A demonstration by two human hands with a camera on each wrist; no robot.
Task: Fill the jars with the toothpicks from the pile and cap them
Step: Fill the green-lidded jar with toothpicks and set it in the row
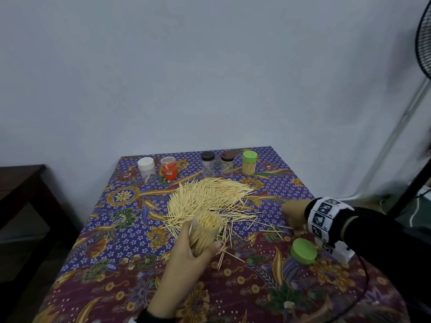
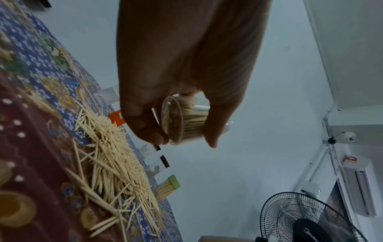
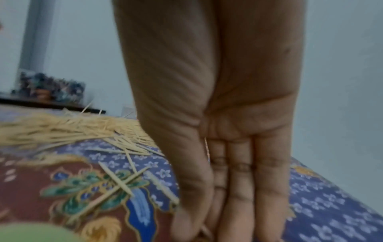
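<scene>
My left hand (image 1: 184, 257) grips a clear, uncapped jar (image 1: 205, 229) packed with toothpicks, tilted over the near edge of the toothpick pile (image 1: 205, 199). In the left wrist view the left hand (image 2: 176, 65) wraps the jar (image 2: 182, 121) above the pile (image 2: 116, 157). My right hand (image 1: 295, 215) reaches down at the table's right side among loose toothpicks. In the right wrist view the right hand (image 3: 217, 180) points down, thumb against straight fingers, a thin toothpick showing between them. A green lid (image 1: 303, 251) lies on the cloth near my right wrist.
Along the back edge stand a white-capped jar (image 1: 146, 170), an orange jar (image 1: 168, 171), a black-capped jar (image 1: 208, 164), a brown-capped jar (image 1: 227, 163) and a full green-capped jar (image 1: 249, 163). A fan (image 1: 424, 43) stands right; a dark wooden table (image 1: 21, 183) left.
</scene>
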